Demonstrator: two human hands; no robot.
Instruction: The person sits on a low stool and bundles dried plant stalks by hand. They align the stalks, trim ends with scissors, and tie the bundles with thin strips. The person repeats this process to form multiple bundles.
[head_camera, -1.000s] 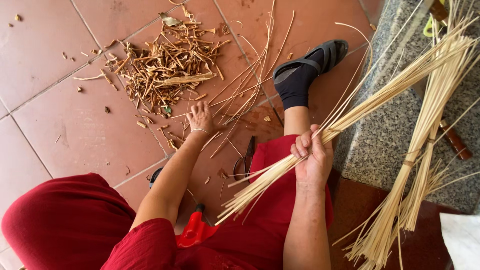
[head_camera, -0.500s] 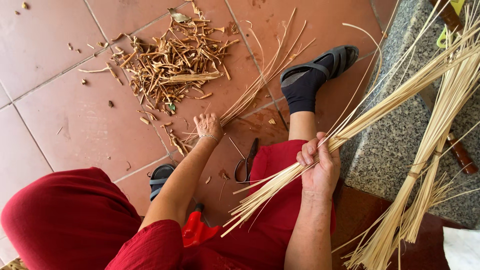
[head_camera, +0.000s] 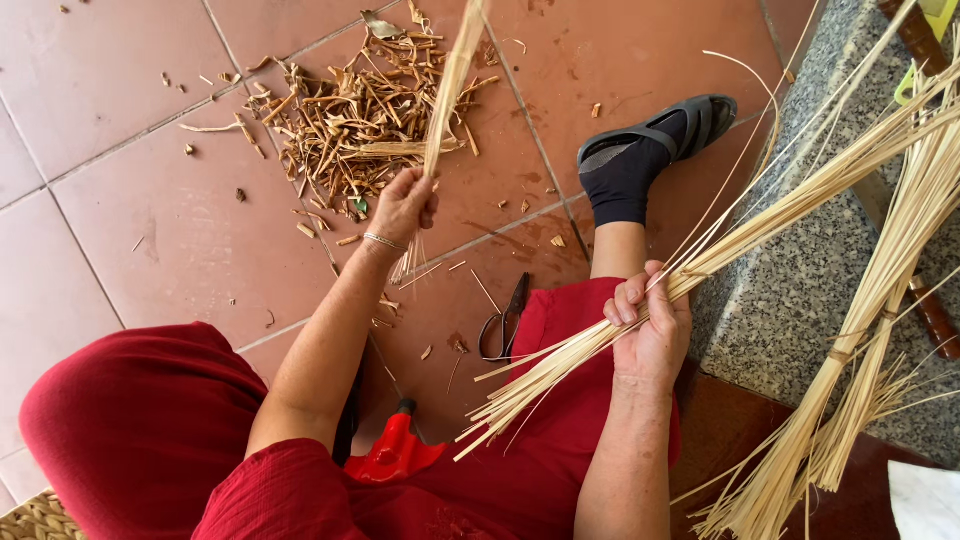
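The strips (head_camera: 780, 215) were pale straw-yellow, the scraps (head_camera: 350, 120) a darker tan-brown on terracotta-red floor tiles (head_camera: 130, 230) with grey grout lines, the clothing (head_camera: 140, 430) deep red, the sock (head_camera: 620, 185) and sandal (head_camera: 690, 120) black, the scissors (head_camera: 503, 322) dark, and the stone ledge (head_camera: 790, 310) speckled grey.

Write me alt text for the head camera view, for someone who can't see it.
Seen from above, a seated person in red holds a small bunch of pale straw strips upright in the left hand and a long straw bundle in the right hand. Black scissors and a pile of straw trimmings lie on the red tile floor.
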